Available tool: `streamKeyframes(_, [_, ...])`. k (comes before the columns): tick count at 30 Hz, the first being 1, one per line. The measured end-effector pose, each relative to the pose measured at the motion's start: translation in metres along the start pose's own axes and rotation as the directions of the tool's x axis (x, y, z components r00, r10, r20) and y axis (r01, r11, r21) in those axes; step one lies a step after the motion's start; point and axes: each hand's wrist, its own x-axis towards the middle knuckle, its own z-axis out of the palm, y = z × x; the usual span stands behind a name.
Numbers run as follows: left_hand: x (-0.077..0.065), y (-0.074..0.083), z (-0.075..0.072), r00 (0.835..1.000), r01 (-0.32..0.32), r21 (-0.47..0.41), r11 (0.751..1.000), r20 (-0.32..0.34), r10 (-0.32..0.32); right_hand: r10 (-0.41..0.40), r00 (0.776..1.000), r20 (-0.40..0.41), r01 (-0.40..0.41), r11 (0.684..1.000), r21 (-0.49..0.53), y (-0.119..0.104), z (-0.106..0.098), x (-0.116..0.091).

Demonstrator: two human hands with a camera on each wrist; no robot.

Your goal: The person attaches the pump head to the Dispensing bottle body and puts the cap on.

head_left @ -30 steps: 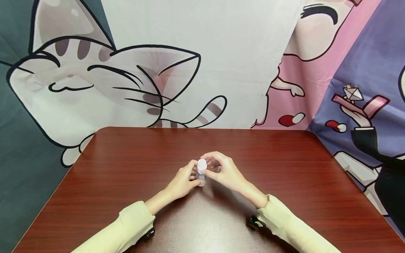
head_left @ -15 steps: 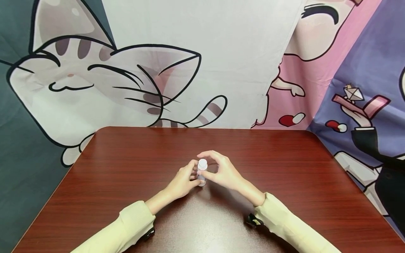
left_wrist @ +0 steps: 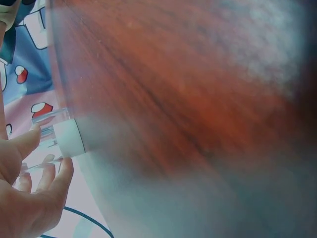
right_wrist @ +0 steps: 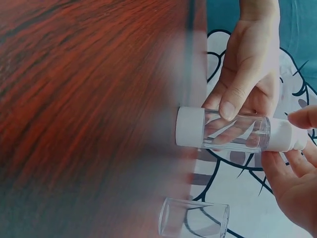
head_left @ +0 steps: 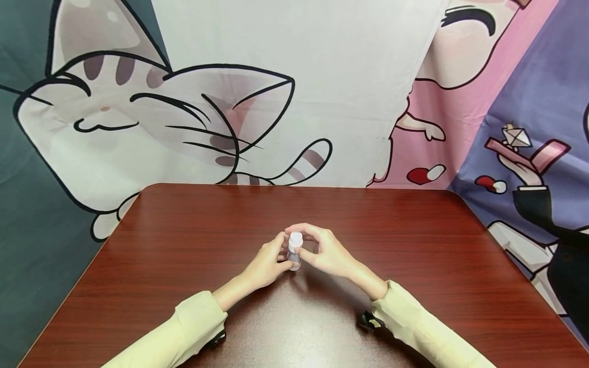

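A small clear bottle with a white base and white top (head_left: 296, 240) stands upright between the hands at mid-table. My left hand (head_left: 263, 263) grips its clear body, thumb on the near side, as the right wrist view shows with the bottle's base (right_wrist: 190, 127). My right hand (head_left: 329, 253) has thumb and fingers about the white top and appears to pinch it. A clear, cup-like cap (right_wrist: 193, 218) stands apart on the table in the right wrist view; in the head view the right hand largely hides it. The left wrist view shows the white base (left_wrist: 69, 138) beside the left fingers.
The brown wooden table (head_left: 193, 220) extends around both hands, with a glare patch near its front. A cartoon-printed cloth (head_left: 349, 102) hangs behind it. Dark wrist devices show under both sleeves.
My right hand's fingers spread away from the bottle top half a second ago and have now closed in on it again. The left hand and bottle stay nearly in place.
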Motion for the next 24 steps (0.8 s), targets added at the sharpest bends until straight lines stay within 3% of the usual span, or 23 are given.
streamKeyframes(11, [0.0001, -0.0011, -0.0004, 1.000, -0.015, -0.005, 1.000, 0.011, 0.015, 0.072, 0.997, -0.003, -0.072, 0.997, 0.010, 0.0013, -0.0044, -0.0031])
streamKeyframes(24, [0.0010, -0.0006, -0.0016, 1.000, -0.027, -0.004, 1.000, 0.015, 0.027, 0.080, 0.996, -0.049, -0.081, 0.996, -0.030, 0.0067, -0.0032, -0.0034])
